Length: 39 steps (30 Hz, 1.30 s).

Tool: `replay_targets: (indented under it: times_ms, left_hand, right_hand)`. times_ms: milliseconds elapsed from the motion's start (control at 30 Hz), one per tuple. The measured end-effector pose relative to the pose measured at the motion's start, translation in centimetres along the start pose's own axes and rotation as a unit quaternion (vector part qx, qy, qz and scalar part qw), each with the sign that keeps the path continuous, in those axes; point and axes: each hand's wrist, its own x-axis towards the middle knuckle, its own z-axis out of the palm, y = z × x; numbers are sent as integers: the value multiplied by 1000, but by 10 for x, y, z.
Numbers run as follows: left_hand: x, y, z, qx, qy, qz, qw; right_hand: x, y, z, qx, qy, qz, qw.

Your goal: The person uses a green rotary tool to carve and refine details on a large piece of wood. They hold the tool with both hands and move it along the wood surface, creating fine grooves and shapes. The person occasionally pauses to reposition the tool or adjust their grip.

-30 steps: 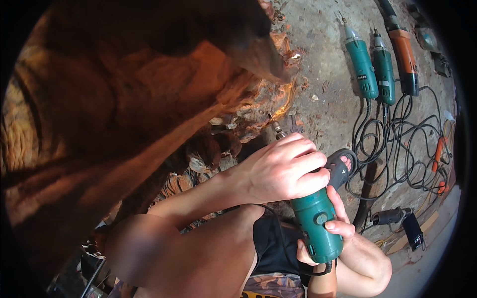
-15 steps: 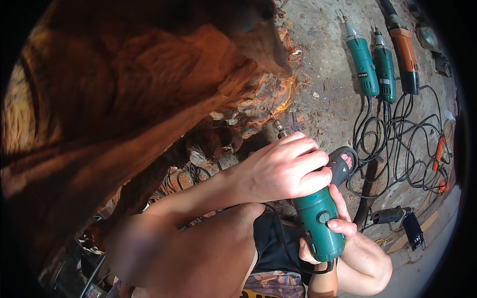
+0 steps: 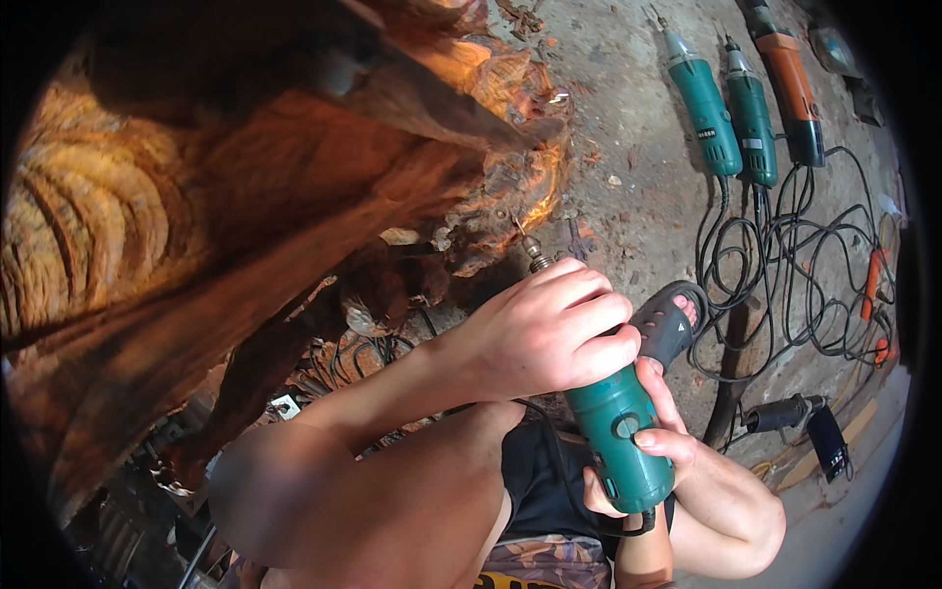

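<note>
A green electric die grinder is held slantwise in both my hands, its narrow bit pointing up and to the left. My left hand is closed around its front end, just behind the metal collet. Lower down, my right hand wraps the rear of the body, with its thumb beside a round cap. The bit's tip is beside the lower edge of a large reddish-brown wood carving; I cannot tell whether they touch. Ridged, curved grooves show on the carving's left part.
Two more green die grinders and an orange angle grinder lie on the rough floor at upper right. Tangled black cords spread below them. My sandalled foot is beside the hands. A phone lies at lower right.
The carving has shifted in view, showing more of its grooved left part. Both hands and the grinder appear slightly farther left, with the same grip.
</note>
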Motion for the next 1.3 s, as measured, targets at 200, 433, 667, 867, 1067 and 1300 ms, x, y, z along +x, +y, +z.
replay_targets:
  times_ms: [200, 433, 667, 867, 1067, 1300]
  left_hand:
    - [-3, -3, -2, -5, 7, 0, 1000]
    - [-4, -6, -4, -11, 11, 0, 1000]
    - [-3, -9, -7, -13, 21, -2, 1000]
    - [-8, -11, -10, -2, 22, -6, 1000]
    - [-7, -8, -10, -4, 21, -12, 1000]
    - [-4, -9, -9, -1, 25, -3, 1000]
  right_hand:
    - [3, 2, 4, -4, -2, -13, 1000]
    - [6, -2, 4, -21, -12, -6, 1000]
    - [1, 9, 0, -34, -80, -28, 996]
    - [14, 5, 7, -39, -60, -33, 997]
    - [15, 1, 11, -11, -8, -25, 1000]
    - [16, 0, 12, -22, 3, -23, 999]
